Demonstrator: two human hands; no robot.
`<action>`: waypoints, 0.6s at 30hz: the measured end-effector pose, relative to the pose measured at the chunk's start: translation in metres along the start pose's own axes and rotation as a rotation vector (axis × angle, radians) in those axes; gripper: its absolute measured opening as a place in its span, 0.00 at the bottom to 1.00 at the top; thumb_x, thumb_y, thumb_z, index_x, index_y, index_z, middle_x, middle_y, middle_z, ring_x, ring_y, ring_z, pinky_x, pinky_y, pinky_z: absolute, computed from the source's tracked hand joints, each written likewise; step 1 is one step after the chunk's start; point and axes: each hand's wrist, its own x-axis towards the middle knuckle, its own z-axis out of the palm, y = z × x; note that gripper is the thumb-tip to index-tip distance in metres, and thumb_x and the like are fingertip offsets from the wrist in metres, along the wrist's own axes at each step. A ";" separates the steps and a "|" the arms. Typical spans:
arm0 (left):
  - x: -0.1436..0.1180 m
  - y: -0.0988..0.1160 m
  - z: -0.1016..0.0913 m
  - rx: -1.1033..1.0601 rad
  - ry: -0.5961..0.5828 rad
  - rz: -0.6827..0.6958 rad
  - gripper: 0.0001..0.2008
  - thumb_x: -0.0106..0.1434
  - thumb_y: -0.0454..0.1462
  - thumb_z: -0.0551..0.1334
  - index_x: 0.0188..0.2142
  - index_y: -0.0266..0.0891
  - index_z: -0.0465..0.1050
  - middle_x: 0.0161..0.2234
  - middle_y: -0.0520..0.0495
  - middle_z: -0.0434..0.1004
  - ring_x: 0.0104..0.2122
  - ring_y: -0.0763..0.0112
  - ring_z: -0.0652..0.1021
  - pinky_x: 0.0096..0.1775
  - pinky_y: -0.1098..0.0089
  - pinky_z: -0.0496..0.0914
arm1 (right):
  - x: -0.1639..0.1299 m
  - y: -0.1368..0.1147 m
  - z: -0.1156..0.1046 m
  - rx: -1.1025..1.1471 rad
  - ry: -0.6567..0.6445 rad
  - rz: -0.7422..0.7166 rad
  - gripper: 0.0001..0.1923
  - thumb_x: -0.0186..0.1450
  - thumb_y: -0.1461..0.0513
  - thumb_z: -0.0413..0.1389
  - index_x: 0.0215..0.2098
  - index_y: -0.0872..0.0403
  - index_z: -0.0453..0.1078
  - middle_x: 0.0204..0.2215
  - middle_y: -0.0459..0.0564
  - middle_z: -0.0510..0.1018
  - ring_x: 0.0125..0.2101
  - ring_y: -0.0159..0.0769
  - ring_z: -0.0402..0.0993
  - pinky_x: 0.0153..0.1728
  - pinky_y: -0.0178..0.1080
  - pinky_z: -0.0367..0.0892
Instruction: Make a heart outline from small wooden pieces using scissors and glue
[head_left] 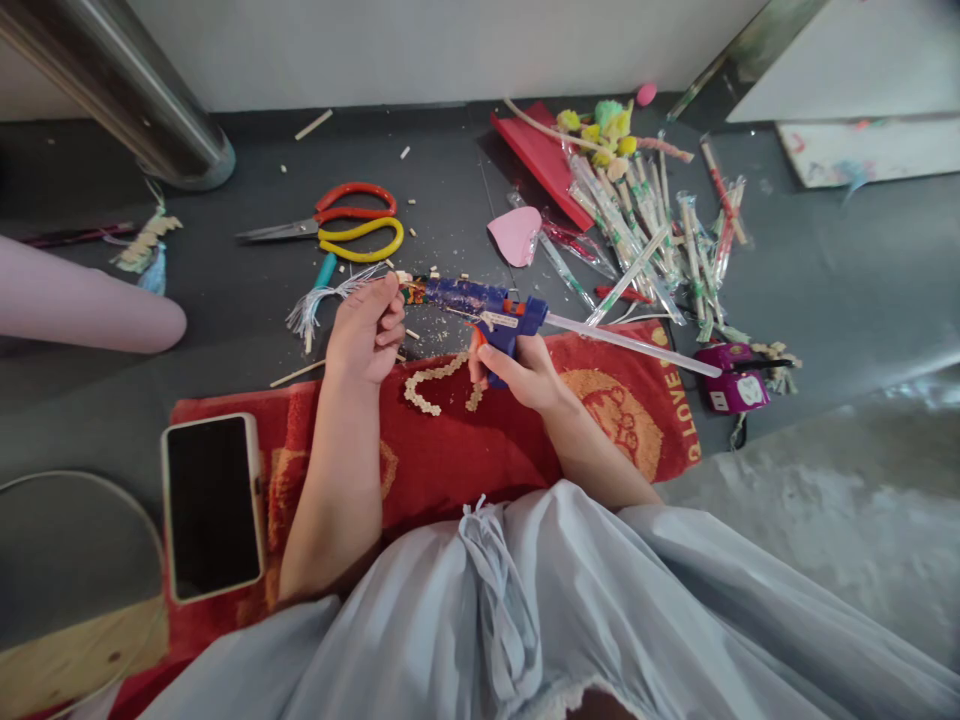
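Note:
My right hand (pixel 525 375) grips the handle of a blue hot glue gun (pixel 469 297), a finger at its orange trigger. From the gun's back end a long clear glue stick (pixel 630 345) runs out to the right. My left hand (pixel 366 328) is closed in a pinch close to the gun's nozzle; a small pale piece (pixel 403 277) shows at its fingertips, too small to name surely. White threads (pixel 307 312) fan out just left of that hand. Below the gun, a curved chain of pale beads or pieces (pixel 421 398) lies on the red towel (pixel 465 460).
Scissors (pixel 322 225) with red and yellow handles lie beyond my left hand. At right are wrapped stick bundles (pixel 637 220), a pink heart-shaped piece (pixel 516 236) and a purple box (pixel 731 378). A phone (pixel 212 505) rests at left; a metal post (pixel 150 100) stands behind.

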 end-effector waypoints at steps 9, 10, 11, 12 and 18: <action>-0.001 0.001 0.000 0.006 -0.004 -0.012 0.14 0.65 0.35 0.67 0.24 0.36 0.68 0.18 0.59 0.63 0.13 0.90 0.60 0.13 0.88 0.49 | 0.000 0.002 -0.001 0.004 0.001 -0.024 0.23 0.68 0.45 0.54 0.28 0.54 0.68 0.21 0.43 0.74 0.20 0.24 0.69 0.23 0.30 0.65; -0.001 0.001 0.000 0.003 -0.003 -0.016 0.14 0.65 0.35 0.67 0.24 0.36 0.68 0.18 0.59 0.63 0.13 0.91 0.60 0.13 0.88 0.48 | 0.000 0.002 -0.001 0.001 0.003 -0.025 0.23 0.68 0.45 0.54 0.28 0.54 0.67 0.21 0.43 0.73 0.20 0.24 0.69 0.23 0.30 0.65; -0.001 0.001 0.000 0.000 -0.003 -0.017 0.14 0.65 0.35 0.67 0.24 0.36 0.68 0.18 0.59 0.63 0.13 0.91 0.60 0.13 0.88 0.48 | 0.000 0.001 -0.001 0.000 0.005 -0.022 0.23 0.68 0.45 0.54 0.28 0.54 0.67 0.21 0.43 0.73 0.20 0.24 0.69 0.23 0.30 0.65; 0.000 0.001 0.000 -0.003 -0.004 -0.017 0.14 0.64 0.35 0.68 0.24 0.36 0.68 0.18 0.59 0.63 0.13 0.91 0.60 0.13 0.88 0.48 | 0.000 0.001 0.000 0.000 0.006 -0.019 0.22 0.68 0.45 0.55 0.28 0.54 0.67 0.21 0.42 0.73 0.20 0.24 0.69 0.23 0.30 0.65; 0.002 0.000 -0.003 -0.017 -0.005 0.014 0.12 0.62 0.34 0.70 0.25 0.36 0.70 0.18 0.59 0.64 0.13 0.91 0.60 0.13 0.88 0.49 | -0.001 -0.007 -0.001 0.030 0.025 0.033 0.21 0.66 0.44 0.57 0.38 0.54 0.67 0.23 0.44 0.77 0.21 0.28 0.72 0.25 0.32 0.69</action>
